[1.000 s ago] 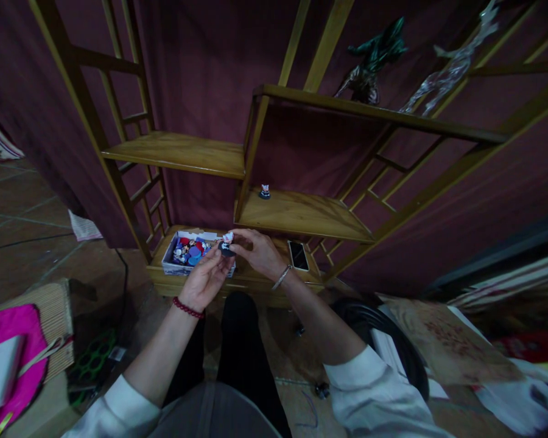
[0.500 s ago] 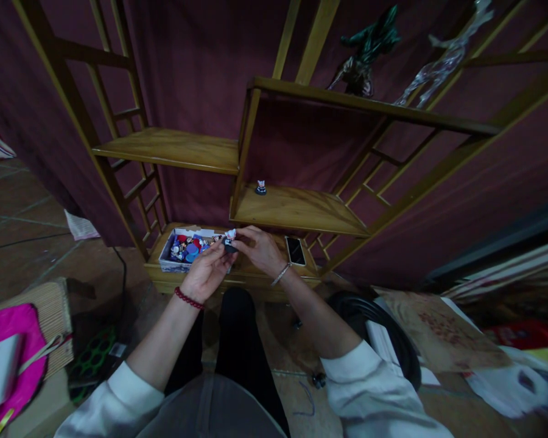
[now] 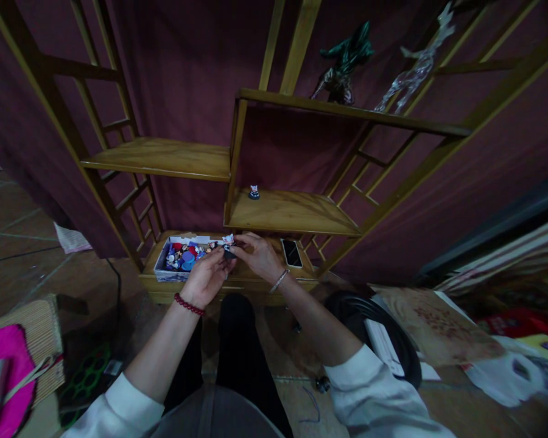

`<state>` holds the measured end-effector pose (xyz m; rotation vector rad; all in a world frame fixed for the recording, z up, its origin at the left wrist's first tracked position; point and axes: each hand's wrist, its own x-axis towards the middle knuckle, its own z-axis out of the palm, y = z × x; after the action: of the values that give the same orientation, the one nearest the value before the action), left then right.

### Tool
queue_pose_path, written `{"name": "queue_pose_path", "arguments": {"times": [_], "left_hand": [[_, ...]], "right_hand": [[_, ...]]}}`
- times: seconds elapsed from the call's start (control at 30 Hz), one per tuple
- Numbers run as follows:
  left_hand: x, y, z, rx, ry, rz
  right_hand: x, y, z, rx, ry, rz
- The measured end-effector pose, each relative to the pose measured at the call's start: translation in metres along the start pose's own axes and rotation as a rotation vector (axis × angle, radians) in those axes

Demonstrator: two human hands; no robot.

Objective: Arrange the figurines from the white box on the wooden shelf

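Note:
A small white cat-like figurine (image 3: 228, 241) on a dark base is held upright between my two hands, above the front of the low wooden ledge. My left hand (image 3: 206, 277), with a red bead bracelet, grips the dark base from below with its fingertips. From the right, my right hand (image 3: 259, 258) pinches the figurine with thumb and fingers. Just left of them is an open box (image 3: 171, 275) full of small colourful figures and parts. A similar figurine (image 3: 254, 192) stands on the middle shelf (image 3: 292, 213).
A phone (image 3: 291, 253) lies on the ledge right of my hands. The upper shelf (image 3: 356, 112) bears a green statue (image 3: 347, 61) and a clear deer-like figure (image 3: 413, 73). An upper left shelf (image 3: 159, 157) juts out. A black coil (image 3: 393, 340) lies on the floor at right.
The view has shifted slightly, so the shelves sit lower and further left. Both hands still hold the figurine in nearly the same pose.

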<state>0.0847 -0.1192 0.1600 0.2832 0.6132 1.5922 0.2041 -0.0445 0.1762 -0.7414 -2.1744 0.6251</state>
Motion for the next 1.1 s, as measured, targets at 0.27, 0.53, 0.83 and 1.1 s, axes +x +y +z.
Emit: {"name": "queue_pose_path", "arguments": {"times": [0.27,0.53,0.83,1.1], "left_hand": [[-0.002,0.000,0.006,0.099,-0.063,0.020],[0.001,-0.004,0.007,0.123,-0.092,0.046],[0.004,-0.012,0.013,0.120,-0.108,0.100],[0.008,-0.010,0.018,0.115,-0.114,0.035]], "right_hand": [[0.002,-0.009,-0.011,-0.061,-0.010,-0.028],[0.000,-0.007,-0.010,-0.067,0.020,-0.011],[-0.007,-0.014,-0.013,-0.098,0.075,0.028],[-0.006,-0.003,-0.019,-0.004,0.082,0.033]]}}
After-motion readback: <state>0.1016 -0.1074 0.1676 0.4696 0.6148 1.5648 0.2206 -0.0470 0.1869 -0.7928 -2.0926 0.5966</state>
